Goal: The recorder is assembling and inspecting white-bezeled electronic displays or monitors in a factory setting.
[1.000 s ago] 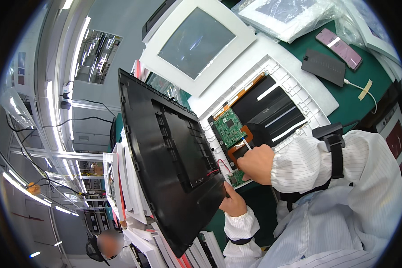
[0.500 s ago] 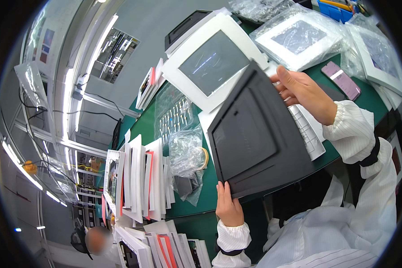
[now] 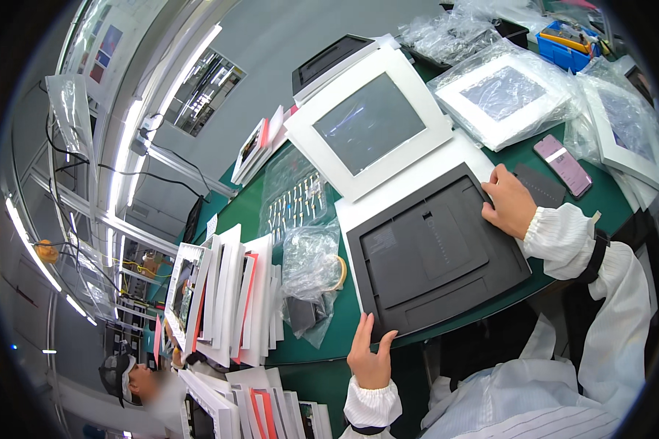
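Note:
A black plastic back cover with a raised panel and a small square slot lies nearly flat at the table's front edge, over a white housing that shows behind it. My right hand has its fingers curled on the cover's right edge. At its near left corner, my left hand touches the edge with its fingertips; fingers and thumb are apart. Behind the cover a white-framed display leans up, its grey screen facing me.
Bagged white frames, a pink phone and a dark flat piece lie to the right. Leftward are bagged small metal parts, a tape ring and upright white panels. A person is at lower left.
The black cover has gone from tilted up to nearly flat, uncovering the display's lower edge. My right hand came down with it; the left hand's thumb has spread from its fingers.

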Available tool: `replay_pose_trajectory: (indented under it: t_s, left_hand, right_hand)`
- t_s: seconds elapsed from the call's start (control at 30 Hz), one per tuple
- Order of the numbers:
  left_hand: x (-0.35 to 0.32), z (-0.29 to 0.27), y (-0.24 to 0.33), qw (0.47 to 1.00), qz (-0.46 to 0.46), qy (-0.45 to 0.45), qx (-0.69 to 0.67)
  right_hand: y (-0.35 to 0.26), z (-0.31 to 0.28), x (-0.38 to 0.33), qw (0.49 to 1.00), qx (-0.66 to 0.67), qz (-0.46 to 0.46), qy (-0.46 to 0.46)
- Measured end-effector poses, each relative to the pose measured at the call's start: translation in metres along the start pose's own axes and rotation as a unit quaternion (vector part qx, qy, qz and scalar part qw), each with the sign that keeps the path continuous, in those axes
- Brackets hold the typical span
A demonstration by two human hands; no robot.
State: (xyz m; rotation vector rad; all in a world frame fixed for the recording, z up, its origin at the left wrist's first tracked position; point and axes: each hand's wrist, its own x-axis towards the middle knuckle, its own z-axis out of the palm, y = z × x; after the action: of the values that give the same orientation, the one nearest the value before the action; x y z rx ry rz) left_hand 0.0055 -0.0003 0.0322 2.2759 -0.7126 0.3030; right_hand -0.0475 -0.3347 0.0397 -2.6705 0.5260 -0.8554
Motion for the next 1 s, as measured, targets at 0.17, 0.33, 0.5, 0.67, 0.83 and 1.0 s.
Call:
replay_pose_trajectory:
  t_s: [0.17,0.33,0.5,0.67,0.83,1.0]
  left_hand:
    - [0.003,0.002,-0.002,1.0,0.021,0.006,-0.004]
    - [0.014,0.011,-0.015,1.0,0.027,0.005,0.001]
    - [0.041,-0.009,0.004,0.993,0.073,-0.062,0.068]
    - [0.136,0.041,0.009,0.978,0.184,-0.075,0.059]
    - [0.198,0.127,-0.009,0.977,0.184,-0.082,0.075]
    - [0.199,0.138,0.0,0.982,0.106,-0.156,0.034]
  right_hand:
    - [0.005,0.011,-0.005,0.986,-0.143,-0.032,-0.085]
    - [0.001,0.015,-0.001,0.966,-0.228,-0.104,-0.066]
    - [-0.014,0.009,0.023,0.981,-0.154,-0.108,-0.045]
    - [-0.047,0.031,0.055,0.969,0.074,-0.111,-0.206]
    - [-0.067,0.063,0.051,0.961,-0.053,-0.225,-0.154]
    - [-0.074,0.056,0.055,0.943,-0.134,-0.248,-0.178]
